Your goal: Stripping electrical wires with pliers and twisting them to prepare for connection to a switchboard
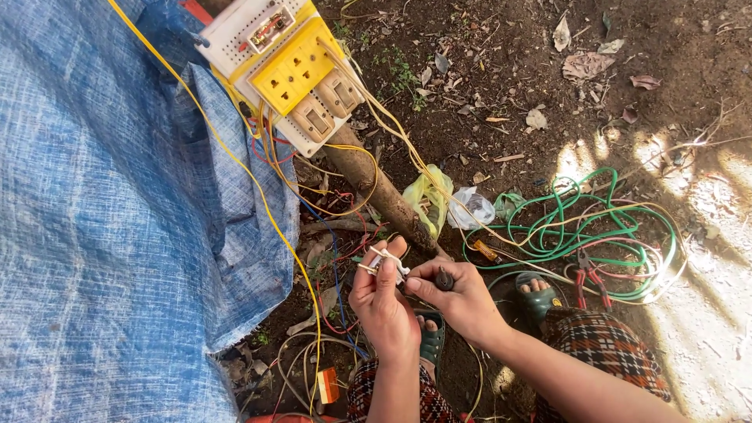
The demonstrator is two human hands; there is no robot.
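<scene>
L hand (382, 301) pinches white wire ends (386, 259) in front of the knees, R hand (458, 296) clenched on small screwdriver (444, 278) (tip hidden), ends not yet joined to switch board (294, 70); red-handled pliers (589, 276) idle on ground.

Small white wire connector (389, 259) — upright, pinched between fingers (384, 270)

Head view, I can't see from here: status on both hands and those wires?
Left hand pinching white wire ends. Right hand gripping small dark-handled tool beside them. Wooden post with switchboard just ahead, loose wires all around.
</scene>
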